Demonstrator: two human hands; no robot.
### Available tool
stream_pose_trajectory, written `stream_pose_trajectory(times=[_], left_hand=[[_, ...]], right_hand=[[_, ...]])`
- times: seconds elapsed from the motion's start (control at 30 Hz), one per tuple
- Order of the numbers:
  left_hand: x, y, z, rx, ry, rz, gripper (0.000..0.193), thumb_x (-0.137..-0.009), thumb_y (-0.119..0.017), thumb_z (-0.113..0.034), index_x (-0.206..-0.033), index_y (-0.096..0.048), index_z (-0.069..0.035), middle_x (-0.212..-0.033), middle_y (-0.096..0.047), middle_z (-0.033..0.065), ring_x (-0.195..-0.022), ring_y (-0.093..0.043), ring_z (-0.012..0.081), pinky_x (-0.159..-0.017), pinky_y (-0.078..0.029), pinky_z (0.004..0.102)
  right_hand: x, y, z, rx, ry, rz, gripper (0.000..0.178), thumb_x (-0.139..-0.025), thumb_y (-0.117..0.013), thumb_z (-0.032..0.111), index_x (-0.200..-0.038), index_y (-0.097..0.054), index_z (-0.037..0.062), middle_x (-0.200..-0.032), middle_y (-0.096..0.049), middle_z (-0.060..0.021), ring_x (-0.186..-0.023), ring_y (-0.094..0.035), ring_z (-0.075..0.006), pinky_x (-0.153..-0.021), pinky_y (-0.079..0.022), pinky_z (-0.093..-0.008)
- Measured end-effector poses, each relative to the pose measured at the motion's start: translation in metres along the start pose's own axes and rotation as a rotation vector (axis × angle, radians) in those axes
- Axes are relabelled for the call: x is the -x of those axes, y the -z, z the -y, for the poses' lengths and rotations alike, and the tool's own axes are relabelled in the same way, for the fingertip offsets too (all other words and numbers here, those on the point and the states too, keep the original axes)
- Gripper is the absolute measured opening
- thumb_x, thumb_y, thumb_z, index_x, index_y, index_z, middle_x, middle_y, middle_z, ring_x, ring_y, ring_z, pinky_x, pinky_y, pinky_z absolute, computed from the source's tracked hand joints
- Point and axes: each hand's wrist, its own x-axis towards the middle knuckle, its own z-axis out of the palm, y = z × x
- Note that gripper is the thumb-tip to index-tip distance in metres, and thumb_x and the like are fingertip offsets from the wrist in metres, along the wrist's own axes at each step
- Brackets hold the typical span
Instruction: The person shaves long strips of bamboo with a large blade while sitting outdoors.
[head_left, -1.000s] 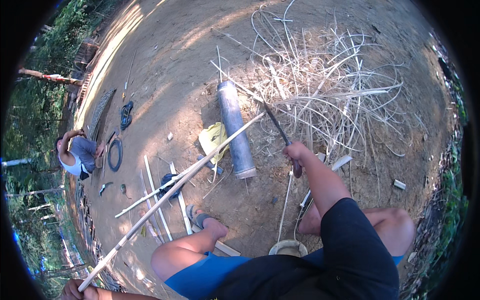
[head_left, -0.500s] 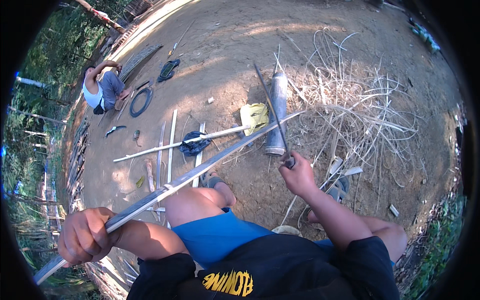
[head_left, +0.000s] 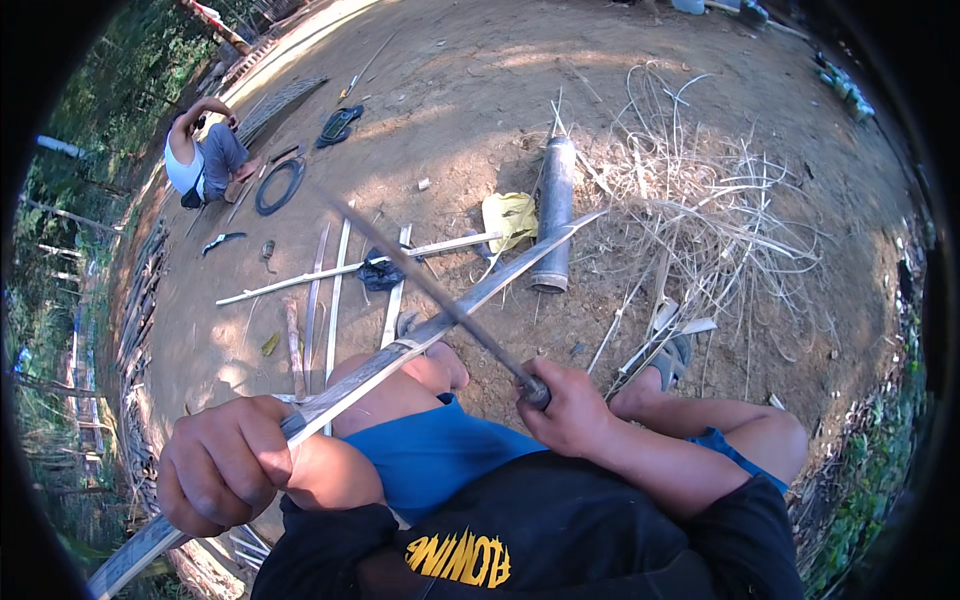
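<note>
My left hand is wrapped round a long split bamboo strip. The strip runs from the lower left, over my bent leg, up to a tapered tip by a dark cylinder. In my right hand is the handle of a long, narrow knife. Its blade points up and to the left, crossing above the strip near the middle; whether they touch I cannot tell. My right fingers are closed on the handle, close to my lap.
Beyond the cylinder lies a tangled heap of pale shavings. Several bamboo strips, a black plastic bag and a yellow bag are on the dirt. Another person sits at the far left near a black coil.
My right hand has come left and nearer my body, swinging the knife from beside the cylinder to across the strip. My left hand has shifted slightly right with the strip.
</note>
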Motion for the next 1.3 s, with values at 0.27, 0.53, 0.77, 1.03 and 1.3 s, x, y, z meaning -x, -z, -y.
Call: stream_pose_trajectory(times=[0.27, 0.53, 0.77, 1.03, 1.3], left_hand=[[0.008, 0.002, -0.007, -0.081, -0.046, -0.11, 0.043, -0.096, -0.056, -0.018, -0.055, -0.042, -0.013, -0.042, -0.037, -0.0041, -0.031, -0.029, 0.0029, -0.033, -0.021, 0.0219], [0.011, 0.013, -0.012, -0.091, -0.055, -0.147, 0.046, -0.096, -0.063, -0.024, -0.056, -0.044, -0.013, -0.044, -0.036, -0.0053, -0.031, -0.028, 0.0027, -0.032, -0.021, 0.02], [0.016, 0.022, -0.016, -0.056, -0.13, -0.155, 0.043, -0.093, -0.066, -0.021, -0.057, -0.045, -0.013, -0.045, -0.04, -0.0052, -0.031, -0.033, 0.0021, -0.03, -0.021, 0.019], [0.015, 0.029, -0.022, -0.162, -0.114, -0.249, 0.045, -0.092, -0.067, -0.021, -0.055, -0.042, -0.016, -0.043, -0.038, -0.0089, -0.03, -0.03, -0.0006, -0.029, -0.023, 0.016], [0.003, 0.044, -0.017, -0.2, -0.042, -0.247, 0.047, -0.091, -0.067, -0.025, -0.055, -0.038, -0.018, -0.044, -0.036, -0.0105, -0.032, -0.029, -0.0019, -0.03, -0.025, 0.0138]], right_hand=[[-0.028, -0.005, -0.087, 0.126, -0.238, -0.161, 0.025, -0.08, -0.065, 0.013, -0.102, -0.059, 0.0034, -0.088, -0.065, -0.0246, -0.086, -0.065, -0.0436, -0.074, -0.051, -0.0479], [-0.028, -0.011, -0.058, 0.02, -0.184, -0.181, 0.026, -0.08, -0.065, 0.012, -0.104, -0.059, 0.0033, -0.086, -0.065, -0.0237, -0.082, -0.065, -0.0437, -0.072, -0.052, -0.0482], [-0.037, -0.017, -0.079, 0.073, -0.061, -0.17, 0.028, -0.08, -0.065, 0.013, -0.106, -0.059, 0.0034, -0.088, -0.066, -0.0224, -0.08, -0.066, -0.0406, -0.071, -0.053, -0.0469], [-0.055, 0.015, -0.14, -0.023, -0.49, -0.191, 0.03, -0.081, -0.061, 0.012, -0.109, -0.06, 0.0013, -0.088, -0.067, -0.0222, -0.084, -0.067, -0.0376, -0.076, -0.053, -0.044], [-0.07, 0.008, -0.136, 0.045, -0.292, -0.13, 0.03, -0.08, -0.063, 0.015, -0.107, -0.059, 0.004, -0.087, -0.066, -0.0233, -0.083, -0.066, -0.0411, -0.077, -0.052, -0.0469]])
